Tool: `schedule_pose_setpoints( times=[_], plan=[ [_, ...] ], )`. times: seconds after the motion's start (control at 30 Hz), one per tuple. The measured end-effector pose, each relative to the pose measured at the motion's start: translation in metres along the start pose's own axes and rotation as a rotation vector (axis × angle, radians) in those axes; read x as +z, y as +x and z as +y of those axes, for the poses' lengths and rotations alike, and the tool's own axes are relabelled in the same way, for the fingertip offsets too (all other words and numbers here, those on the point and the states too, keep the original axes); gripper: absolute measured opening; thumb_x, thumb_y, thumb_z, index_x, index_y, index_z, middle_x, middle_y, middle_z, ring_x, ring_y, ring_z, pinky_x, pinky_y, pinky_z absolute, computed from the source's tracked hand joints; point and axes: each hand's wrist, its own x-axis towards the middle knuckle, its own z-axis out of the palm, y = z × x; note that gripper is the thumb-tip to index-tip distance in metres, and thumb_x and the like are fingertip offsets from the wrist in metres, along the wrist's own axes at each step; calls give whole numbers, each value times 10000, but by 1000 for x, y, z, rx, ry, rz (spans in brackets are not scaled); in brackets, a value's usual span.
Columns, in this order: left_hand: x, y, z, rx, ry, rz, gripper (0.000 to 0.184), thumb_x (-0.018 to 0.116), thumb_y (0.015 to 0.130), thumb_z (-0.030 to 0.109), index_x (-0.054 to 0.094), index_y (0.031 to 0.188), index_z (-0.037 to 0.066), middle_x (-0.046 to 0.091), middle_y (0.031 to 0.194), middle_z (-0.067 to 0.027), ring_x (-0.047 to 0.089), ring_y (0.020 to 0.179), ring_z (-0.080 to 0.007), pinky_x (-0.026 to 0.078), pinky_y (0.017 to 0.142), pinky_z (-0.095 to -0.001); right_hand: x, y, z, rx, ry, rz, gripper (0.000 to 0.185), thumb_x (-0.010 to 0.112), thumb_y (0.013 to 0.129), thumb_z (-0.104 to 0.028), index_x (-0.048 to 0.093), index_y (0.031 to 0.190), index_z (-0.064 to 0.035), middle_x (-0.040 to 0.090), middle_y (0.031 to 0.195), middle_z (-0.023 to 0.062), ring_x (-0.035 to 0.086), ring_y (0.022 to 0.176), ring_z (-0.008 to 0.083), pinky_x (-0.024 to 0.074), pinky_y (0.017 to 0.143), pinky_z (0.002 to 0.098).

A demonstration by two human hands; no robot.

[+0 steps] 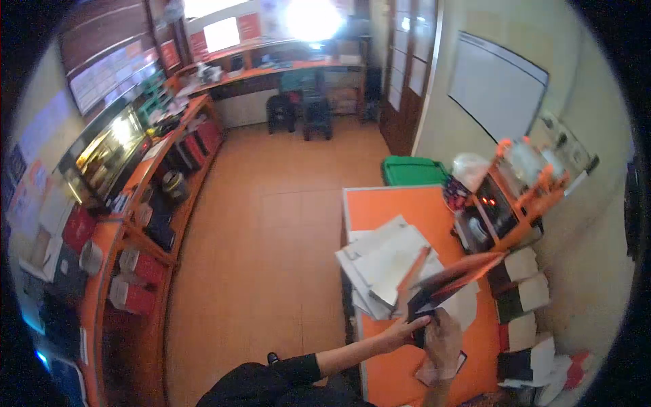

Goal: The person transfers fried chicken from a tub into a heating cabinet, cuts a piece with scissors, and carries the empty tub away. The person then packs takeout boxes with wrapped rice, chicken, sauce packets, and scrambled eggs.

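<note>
A flat, book-like thing (453,281), dark with an orange-red face, is held tilted above the orange table (407,201). Its edges are smeared, so I cannot tell whether it is a book or a folder. My left hand (405,332) grips its lower end. Close beside, my right hand (444,339) is bent at the lower edge, blurred by motion. Beneath and to the left lies a loose pile of papers (380,254). Nearer me, under my right wrist, a pale sheet or packet with a dark edge (434,372) lies on the tabletop.
Stacked books or binders (522,298) line the table's right side. Behind them stands an orange rack (508,217) with appliances. A green bin (413,171) is past the table's far edge. Long orange shelves (173,217) run along the left wall, across the tiled floor (264,251).
</note>
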Motion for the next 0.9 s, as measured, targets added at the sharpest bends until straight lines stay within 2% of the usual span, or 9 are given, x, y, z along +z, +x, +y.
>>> schedule_pose_setpoints(
  times=[0.2, 0.33, 0.43, 0.57, 0.67, 0.73, 0.8, 0.87, 0.9],
  plan=[
    [-86, -136, 108, 423, 105, 360, 745, 723, 802, 195, 274, 1394, 139, 465, 1247, -74, 512, 1106, -199, 473, 918, -357, 104, 31, -134, -184, 226, -70, 140, 538, 859, -140, 567, 911, -13, 572, 796, 240, 558, 788, 435, 429, 673, 457],
    [-173, -261, 166, 729, 101, 618, 687, 723, 788, 147, 334, 1351, 94, 488, 1224, -79, 512, 1112, -196, 462, 939, -342, 180, 60, -243, -238, 481, -137, 179, 552, 880, -165, 585, 944, -2, 592, 848, 209, 569, 774, 314, 442, 726, 383],
    [-239, -355, 192, 1020, -140, 837, 607, 694, 801, 241, 399, 1295, 48, 546, 1162, -97, 541, 1094, -234, 503, 905, -393, 228, 91, -288, -120, 777, -138, 361, 560, 898, -173, 558, 1185, 46, 590, 1126, 111, 553, 980, 198, 446, 841, 316],
    [-355, -477, 205, 1181, -527, 574, 752, 683, 737, 506, 410, 1322, 120, 538, 1244, -99, 573, 1055, -290, 571, 712, -416, 267, 125, -335, -15, 1258, 64, 459, 564, 916, -237, 492, 1299, 5, 555, 1222, 123, 538, 1073, 179, 435, 901, 301],
    [-350, -529, 249, 1449, -740, 651, 778, 727, 729, 384, 372, 1372, 126, 379, 1409, -176, 454, 1193, -372, 515, 840, -459, 382, 150, -292, -315, -98, 667, 477, 555, 910, -257, 474, 1313, -15, 535, 1266, 157, 511, 1151, 245, 432, 915, 354],
    [-377, -522, 274, 1360, -796, 491, 745, 723, 727, 396, 406, 1338, 111, 428, 1353, -164, 487, 1132, -359, 521, 810, -452, 434, 145, -320, -329, -377, 530, 401, 542, 901, -185, 527, 1255, 3, 539, 1255, 208, 499, 1181, 327, 437, 887, 409],
    [-405, -497, 301, 1140, -1099, 175, 743, 728, 709, 390, 432, 1320, 89, 419, 1327, -189, 448, 1083, -375, 519, 808, -427, 457, 133, -415, -101, -345, -312, 329, 617, 836, -368, 575, 1018, -97, 586, 981, 114, 575, 900, 260, 486, 740, 361],
    [-462, -470, 322, 1295, -810, 512, 787, 746, 683, 370, 415, 1337, 83, 387, 1325, -191, 373, 1095, -375, 515, 825, -403, 490, 159, -449, 14, -287, -719, 332, 655, 804, -460, 599, 899, -147, 609, 843, 67, 613, 760, 227, 511, 666, 337],
    [-475, -474, 347, 1295, -792, 502, 787, 746, 683, 370, 415, 1337, 83, 387, 1325, -191, 373, 1095, -375, 515, 825, -403, 501, 177, -451, -230, 156, -579, 271, 600, 864, -315, 576, 1032, -104, 591, 983, 99, 593, 867, 253, 495, 709, 360]
  ],
)
